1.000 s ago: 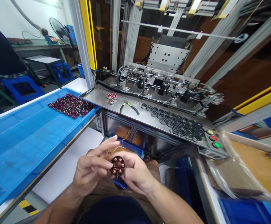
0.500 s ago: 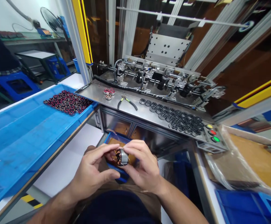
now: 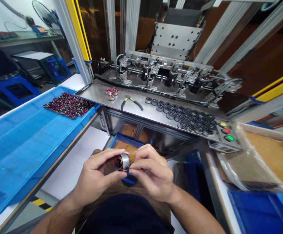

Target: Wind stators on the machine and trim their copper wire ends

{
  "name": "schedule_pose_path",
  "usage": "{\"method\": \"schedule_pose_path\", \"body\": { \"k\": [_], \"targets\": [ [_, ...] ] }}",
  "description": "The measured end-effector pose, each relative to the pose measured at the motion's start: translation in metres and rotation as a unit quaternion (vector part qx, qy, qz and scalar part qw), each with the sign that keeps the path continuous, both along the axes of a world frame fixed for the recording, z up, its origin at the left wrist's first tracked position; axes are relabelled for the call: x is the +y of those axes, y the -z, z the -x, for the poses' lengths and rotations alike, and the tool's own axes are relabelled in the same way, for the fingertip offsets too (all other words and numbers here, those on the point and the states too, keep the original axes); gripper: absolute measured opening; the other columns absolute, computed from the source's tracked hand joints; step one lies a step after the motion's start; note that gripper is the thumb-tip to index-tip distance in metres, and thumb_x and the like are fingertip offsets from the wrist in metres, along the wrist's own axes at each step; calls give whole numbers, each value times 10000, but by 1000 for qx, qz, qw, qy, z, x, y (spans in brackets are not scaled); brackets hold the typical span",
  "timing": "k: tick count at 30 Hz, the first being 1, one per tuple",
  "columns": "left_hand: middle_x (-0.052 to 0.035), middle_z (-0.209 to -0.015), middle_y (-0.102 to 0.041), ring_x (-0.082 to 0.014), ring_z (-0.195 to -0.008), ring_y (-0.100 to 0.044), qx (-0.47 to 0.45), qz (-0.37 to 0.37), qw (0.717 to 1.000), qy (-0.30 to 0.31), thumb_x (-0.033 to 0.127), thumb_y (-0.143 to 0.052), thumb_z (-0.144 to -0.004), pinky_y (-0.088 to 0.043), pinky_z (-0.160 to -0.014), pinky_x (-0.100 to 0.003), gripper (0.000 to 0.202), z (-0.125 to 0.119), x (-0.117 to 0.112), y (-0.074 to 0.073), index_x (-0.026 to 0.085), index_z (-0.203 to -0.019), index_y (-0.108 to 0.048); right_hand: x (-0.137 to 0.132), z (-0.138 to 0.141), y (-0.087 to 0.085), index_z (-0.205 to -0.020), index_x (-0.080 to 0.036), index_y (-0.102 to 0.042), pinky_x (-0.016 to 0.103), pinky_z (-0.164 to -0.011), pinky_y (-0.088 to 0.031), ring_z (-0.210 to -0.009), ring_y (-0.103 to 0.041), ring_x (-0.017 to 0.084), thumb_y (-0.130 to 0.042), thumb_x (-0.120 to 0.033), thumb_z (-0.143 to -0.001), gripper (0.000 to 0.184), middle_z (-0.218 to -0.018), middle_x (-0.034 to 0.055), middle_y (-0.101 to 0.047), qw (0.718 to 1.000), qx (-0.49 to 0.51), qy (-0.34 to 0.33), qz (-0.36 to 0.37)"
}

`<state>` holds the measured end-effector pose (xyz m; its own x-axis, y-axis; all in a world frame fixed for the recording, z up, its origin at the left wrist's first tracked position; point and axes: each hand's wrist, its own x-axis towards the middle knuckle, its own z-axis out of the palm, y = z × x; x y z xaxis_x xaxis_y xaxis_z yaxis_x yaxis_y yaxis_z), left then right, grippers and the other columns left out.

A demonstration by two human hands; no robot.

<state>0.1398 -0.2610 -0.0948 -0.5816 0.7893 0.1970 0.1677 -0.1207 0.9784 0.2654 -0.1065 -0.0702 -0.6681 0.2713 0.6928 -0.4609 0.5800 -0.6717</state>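
Workshop: an aluminium-framed station, with a metal desk (image 3: 96, 94) running along its front.
Left hand (image 3: 100, 172): grasping the wound core (image 3: 125, 162), index finger over the top and thumb beneath, apparently to steady it and leave its near side accessible.
Right hand (image 3: 153, 172): fingertips pinched together at the core's lower edge, seemingly on a thin wire (image 3: 129, 167) (too fine to trace fully).
Core's pose: between both hands, above the lap, silver rim showing and copper coils facing left.
Low blue box (image 3: 130, 180): beneath and beyond the hands, perhaps set there to catch whatever drops.
Blue tray (image 3: 22, 143): at the left, with red-flecked cores (image 3: 69, 105) massed at its far end.
Desk top: pliers (image 3: 136, 103) lie spread, handles towards the person, probably for easy pickup; a few red cores (image 3: 111, 92) sit left of them, while black cores (image 3: 187, 117) crowd the right, presumably grouped to avoid mixing.
Button box (image 3: 226, 131): at the desk's right end, likely for easy reach.
Machine fixtures (image 3: 172, 78): lined up behind the desk.
Far left: someone by a blue stool (image 3: 16, 91).
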Motion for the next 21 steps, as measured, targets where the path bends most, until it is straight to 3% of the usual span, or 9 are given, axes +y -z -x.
{"method": "schedule_pose_path", "body": {
  "k": [4, 6, 9, 12, 14, 16, 19, 21],
  "targets": [
    [-69, -1099, -749, -212, -977, -720, -150, -43, 987, 33, 143, -787, -733, -581, -864, -271, 428, -4, 7, -1, 248, -1138, -698, -8, 2, 0, -796, -174, -659, 312, -652, -469, -692, -559, 149, -641, -119, -843, 75, -720, 19, -587, 995, -47, 12, 88],
    [-76, -1106, -747, -211, -963, -723, -154, -56, 986, 35, 130, -786, -730, -591, -839, -270, 419, -6, 9, -1, 233, -1125, -696, -9, 1, 2, -779, -176, -653, 310, -660, -470, -698, -567, 150, -640, -133, -845, 80, -717, 15, -585, 992, -62, 9, 108],
    [-67, -1135, -729, -212, -1016, -701, -51, -47, 997, -14, 108, -775, -730, -577, -877, -274, 418, -7, 9, -3, 240, -1117, -691, -2, -3, 2, -745, -176, -639, 307, -672, -465, -707, -565, 150, -635, -170, -863, 119, -730, 17, -580, 984, -93, 20, 148],
    [-52, -1150, -712, -220, -1082, -663, 125, -34, 989, -65, 86, -760, -725, -532, -964, -316, 463, -3, 5, -6, 264, -1142, -670, 11, -9, -5, -846, -182, -641, 319, -697, -467, -774, -567, 166, -610, -258, -897, 97, -830, 42, -587, 983, -100, 35, 151],
    [-49, -1145, -709, -225, -1079, -655, 224, -34, 971, -76, 70, -756, -711, -518, -969, -332, 501, 0, 2, -9, 266, -1161, -653, 14, -9, -15, -958, -175, -633, 342, -716, -476, -825, -571, 192, -676, -346, -849, 208, -901, 68, -598, 995, -83, 7, 60],
    [-51, -1139, -709, -227, -1066, -657, 291, -37, 953, -72, 59, -744, -707, -520, -949, -331, 521, 2, 0, -13, 256, -1178, -641, 12, -5, -27, -977, -155, -623, 361, -719, -475, -829, -570, 207, -719, -349, -808, 274, -911, 89, -619, 993, -74, -19, -88],
    [-67, -1180, -694, -236, -1086, -653, 342, -30, 937, -56, 50, -718, -714, -516, -961, -336, 525, 5, -5, -19, 236, -1196, -628, 5, 4, -41, -908, -139, -616, 365, -705, -452, -779, -550, 197, -566, -176, -890, 65, -838, 90, -640, 957, -81, -20, -279],
    [-68, -1182, -695, -234, -1088, -654, 335, -22, 941, -41, 52, -715, -720, -514, -969, -334, 516, 7, -10, -22, 234, -1194, -627, 6, 8, -46, -891, -133, -619, 368, -692, -437, -753, -524, 198, -459, -105, -913, 164, -807, 89, -635, 931, -89, -32, -352]
  ]
}}
